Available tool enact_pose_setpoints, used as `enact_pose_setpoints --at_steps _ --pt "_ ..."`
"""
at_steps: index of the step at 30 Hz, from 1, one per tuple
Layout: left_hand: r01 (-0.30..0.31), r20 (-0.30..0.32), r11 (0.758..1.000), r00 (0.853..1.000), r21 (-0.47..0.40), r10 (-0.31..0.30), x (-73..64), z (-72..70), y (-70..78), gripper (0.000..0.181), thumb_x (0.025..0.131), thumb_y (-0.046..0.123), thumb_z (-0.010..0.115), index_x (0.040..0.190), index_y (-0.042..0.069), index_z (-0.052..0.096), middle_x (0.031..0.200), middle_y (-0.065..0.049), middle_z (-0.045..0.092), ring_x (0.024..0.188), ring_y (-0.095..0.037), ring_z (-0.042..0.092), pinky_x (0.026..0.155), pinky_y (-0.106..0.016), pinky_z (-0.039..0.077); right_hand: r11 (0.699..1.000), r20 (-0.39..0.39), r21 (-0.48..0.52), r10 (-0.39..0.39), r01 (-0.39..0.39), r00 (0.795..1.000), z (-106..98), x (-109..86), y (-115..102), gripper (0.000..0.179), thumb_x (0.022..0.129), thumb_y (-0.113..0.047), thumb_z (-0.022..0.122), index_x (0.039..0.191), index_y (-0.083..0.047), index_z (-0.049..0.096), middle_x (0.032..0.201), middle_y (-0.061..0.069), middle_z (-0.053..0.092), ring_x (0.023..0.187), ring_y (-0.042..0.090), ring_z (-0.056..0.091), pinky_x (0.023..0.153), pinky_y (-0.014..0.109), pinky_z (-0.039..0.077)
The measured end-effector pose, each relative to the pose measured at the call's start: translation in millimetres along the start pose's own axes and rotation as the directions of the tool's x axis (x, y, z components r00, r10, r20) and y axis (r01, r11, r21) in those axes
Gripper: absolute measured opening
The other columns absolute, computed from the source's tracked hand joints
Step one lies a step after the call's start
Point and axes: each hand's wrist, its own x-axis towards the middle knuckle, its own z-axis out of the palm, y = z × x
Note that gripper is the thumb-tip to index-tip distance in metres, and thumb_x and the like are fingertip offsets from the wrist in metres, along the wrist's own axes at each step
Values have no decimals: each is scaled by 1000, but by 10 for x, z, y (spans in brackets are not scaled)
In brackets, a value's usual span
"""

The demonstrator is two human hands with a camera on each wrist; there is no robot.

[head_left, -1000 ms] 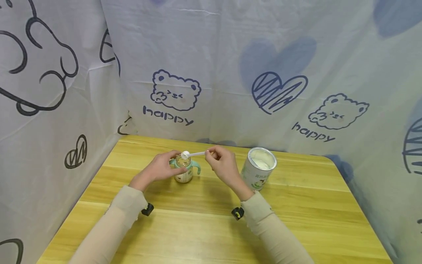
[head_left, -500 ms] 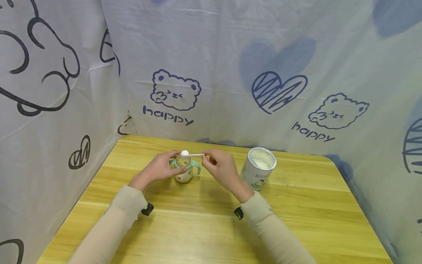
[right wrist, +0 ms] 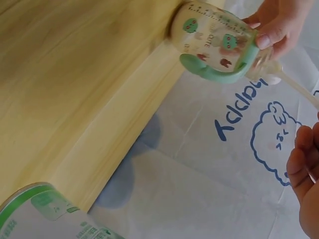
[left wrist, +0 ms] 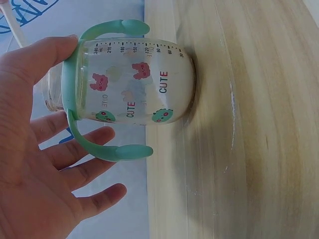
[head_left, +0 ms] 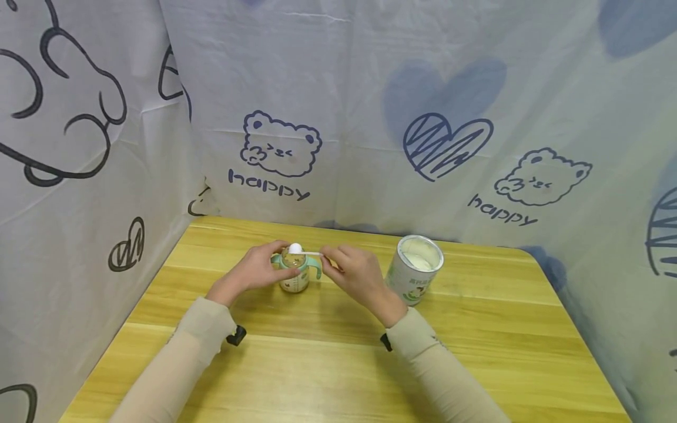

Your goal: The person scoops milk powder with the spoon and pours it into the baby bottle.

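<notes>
A clear baby bottle (head_left: 294,284) with mint-green handles stands uncapped on the table. My left hand (head_left: 259,267) grips it near the neck between thumb and fingers, while several other fingers are spread beside it in the left wrist view. A pale layer lies in the bottom of the bottle (left wrist: 134,82), under the printed scale. My right hand (head_left: 357,273) pinches the handle end of a white scoop (head_left: 295,249). The scoop's bowl is turned over at the bottle's mouth, its rounded underside up. In the right wrist view, the scoop handle (right wrist: 299,90) reaches from the bottle neck toward my fingers.
To the right of my right hand stands an open can (head_left: 415,282) with pale powder inside. The wooden table (head_left: 317,364) meets a printed cloth (head_left: 359,176) along its back edge, and more cloth hangs at the left.
My right hand has turned the scoop over, from bowl facing up to underside up, and brought it slightly lower and left at the bottle's mouth. The left hand and bottle stay in place.
</notes>
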Motion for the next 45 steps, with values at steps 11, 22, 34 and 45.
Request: enact_pose_setpoints --at_steps 11,22,34,45 --pt "-8 -4 1000 1000 -3 8 -2 14 -12 81 91 55 78 153 10 52 142 -19 66 132 -40 61 113 -60 49 991 -7 -101 -83 82 997 2 -53 16 20 89 -10 83 109 -13 80 78 1 67 56 11 58 50 24 48" --pt "-1 0 1000 1000 -5 1 -11 12 4 84 92 54 77 156 7 48 145 -21 63 136 -42 59 116 -61 47 990 0 -114 -86 86 996 -7 -83 24 23 92 -14 83 114 -13 80 85 3 70 62 13 63 54 25 53" --pt "-7 -2 1000 1000 -4 7 -13 23 -7 84 92 53 77 156 7 48 144 -21 64 134 -42 60 114 -61 48 953 -9 188 245 -239 969 -15 -46 -18 13 99 -11 73 107 -5 82 82 5 72 65 12 63 54 20 49" --pt "3 3 1000 1000 -1 -3 -13 23 -4 79 92 52 77 154 10 51 145 -22 63 136 -44 58 114 -64 46 769 62 396 523 -502 850 -102 -4 -32 18 101 -14 71 107 -2 83 81 10 74 64 12 59 56 20 49"
